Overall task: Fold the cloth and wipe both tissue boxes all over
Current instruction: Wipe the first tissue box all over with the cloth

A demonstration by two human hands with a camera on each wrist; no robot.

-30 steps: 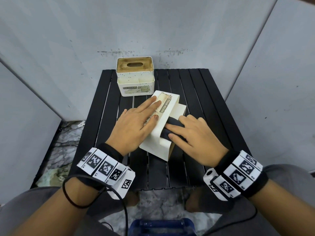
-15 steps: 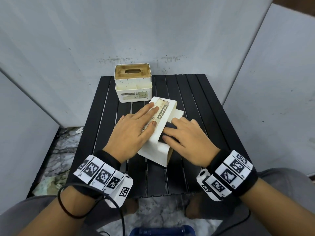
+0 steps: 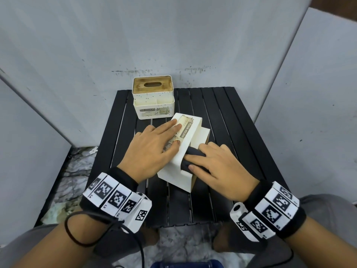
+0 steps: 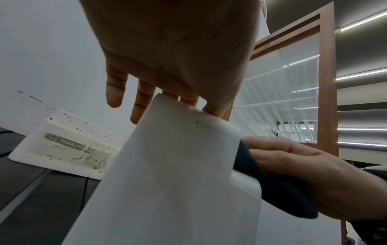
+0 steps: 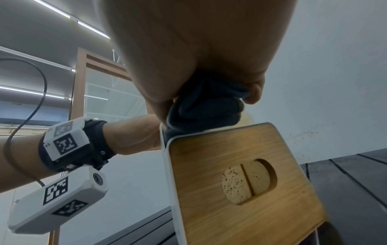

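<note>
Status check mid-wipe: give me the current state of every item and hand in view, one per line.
near tissue box: tipped on its side, wooden lid facing right
far tissue box: upright, speckled with spots, untouched
cloth: bunched, pressed against the near box
left hand: flat on the near box, steadying it
right hand: holds the cloth against the box
table: bears both boxes

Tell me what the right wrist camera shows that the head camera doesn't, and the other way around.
Only the right wrist view shows the tipped tissue box's wooden lid face-on, with its oval slot. Only the head view shows the second tissue box standing upright at the table's far edge, and the left hand resting flat on the tipped tissue box. Both show the right hand gripping the dark cloth against that box.
</note>
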